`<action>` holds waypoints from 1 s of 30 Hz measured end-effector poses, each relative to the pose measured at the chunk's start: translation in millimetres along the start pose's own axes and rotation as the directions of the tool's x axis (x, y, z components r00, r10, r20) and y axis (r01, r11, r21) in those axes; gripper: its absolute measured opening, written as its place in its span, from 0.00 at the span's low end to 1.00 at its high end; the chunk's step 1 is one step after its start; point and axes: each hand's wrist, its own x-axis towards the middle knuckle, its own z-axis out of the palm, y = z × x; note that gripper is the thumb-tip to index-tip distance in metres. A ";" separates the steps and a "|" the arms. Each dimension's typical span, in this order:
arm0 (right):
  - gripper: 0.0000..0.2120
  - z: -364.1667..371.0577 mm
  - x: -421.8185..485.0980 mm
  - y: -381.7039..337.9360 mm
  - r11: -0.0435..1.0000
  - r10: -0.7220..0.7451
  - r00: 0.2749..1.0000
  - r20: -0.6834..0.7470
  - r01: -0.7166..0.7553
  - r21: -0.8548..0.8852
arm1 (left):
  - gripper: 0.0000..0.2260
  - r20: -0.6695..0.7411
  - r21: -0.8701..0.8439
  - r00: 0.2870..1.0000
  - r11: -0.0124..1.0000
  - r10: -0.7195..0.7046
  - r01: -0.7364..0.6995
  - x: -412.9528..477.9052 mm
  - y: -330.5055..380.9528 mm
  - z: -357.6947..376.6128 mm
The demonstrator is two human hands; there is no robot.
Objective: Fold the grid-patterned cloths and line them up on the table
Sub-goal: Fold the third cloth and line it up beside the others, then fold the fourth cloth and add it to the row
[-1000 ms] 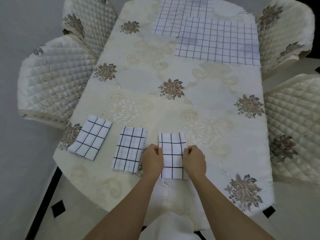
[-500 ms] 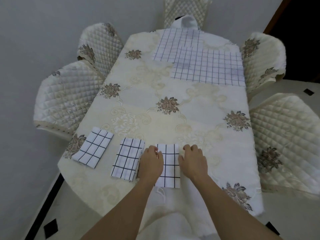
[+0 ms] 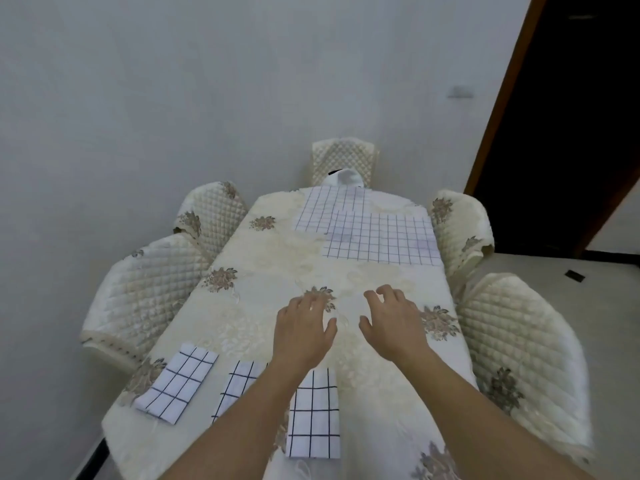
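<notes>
Left hand (image 3: 301,327) and right hand (image 3: 393,320) hover apart over the mid tabletop (image 3: 277,258), fingers spread, holding nothing. Folded cloths in a near-edge row: left cloth (image 3: 176,382), middle cloth (image 3: 239,381), right cloth (image 3: 313,417). Unfolded front cloth (image 3: 381,239) overlaps back cloth (image 3: 322,209) at the far end.

Risk: tugging one drags the other; forearms may brush the row askew. No containers in view.

Bare left hand (image 3: 302,328), right hand (image 3: 394,323)

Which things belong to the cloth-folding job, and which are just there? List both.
Job: left folded cloth, middle folded cloth, right folded cloth, far unfolded cloth, nearer unfolded cloth, left hand, right hand, table.
Just there: quilted chairs, dark doorway.
</notes>
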 end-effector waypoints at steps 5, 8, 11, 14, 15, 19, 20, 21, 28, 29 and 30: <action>0.21 -32.3 -5.0 18.1 1.000 0.000 0.995 -0.100 -0.003 -0.028 | 0.24 -0.120 0.055 0.987 0.993 0.108 -0.102 12.2 24.2 -20.2; 0.20 -40.6 -17.7 30.2 0.999 0.029 0.994 -0.108 -0.033 -0.035 | 0.26 -0.123 0.079 0.978 0.984 0.168 -0.160 16.7 42.9 -22.7; 0.20 -45.2 -37.2 46.2 0.995 0.081 0.991 -0.109 -0.087 -0.049 | 0.28 -0.084 0.082 0.971 0.973 0.223 -0.217 18.4 66.4 -22.5; 0.19 -51.1 -57.0 69.5 0.985 0.150 0.981 -0.125 -0.158 -0.065 | 0.28 -0.042 0.077 0.954 0.953 0.298 -0.294 18.2 93.4 -19.2; 0.19 -53.6 -63.8 78.5 0.979 0.182 0.975 -0.127 -0.191 -0.066 | 0.27 -0.036 0.073 0.945 0.943 0.326 -0.323 18.5 102.3 -16.5; 0.19 -62.8 -99.6 113.9 0.939 0.332 0.937 -0.109 -0.340 -0.058 | 0.25 -0.003 0.027 0.895 0.895 0.445 -0.445 19.7 139.6 -1.2; 0.20 -66.0 -111.4 123.1 0.923 0.372 0.922 -0.105 -0.379 -0.064 | 0.25 0.002 0.004 0.880 0.880 0.476 -0.476 19.2 151.8 3.7; 0.21 -68.6 -124.3 133.1 0.903 0.415 0.905 -0.097 -0.422 -0.080 | 0.24 -0.002 -0.020 0.862 0.862 0.507 -0.507 17.7 165.2 9.1; 0.24 -83.8 -227.1 184.4 0.739 0.654 0.754 -0.061 -0.655 -0.161 | 0.22 -0.003 -0.113 0.691 0.687 0.723 -0.718 -9.5 262.2 35.5; 0.24 -85.8 -240.1 188.4 0.716 0.679 0.732 -0.065 -0.678 -0.166 | 0.22 0.005 -0.136 0.669 0.663 0.744 -0.736 -14.7 274.4 38.5; 0.24 -88.6 -252.0 191.8 0.693 0.699 0.711 -0.076 -0.700 -0.173 | 0.22 0.006 -0.154 0.646 0.639 0.763 -0.753 -19.8 286.5 41.9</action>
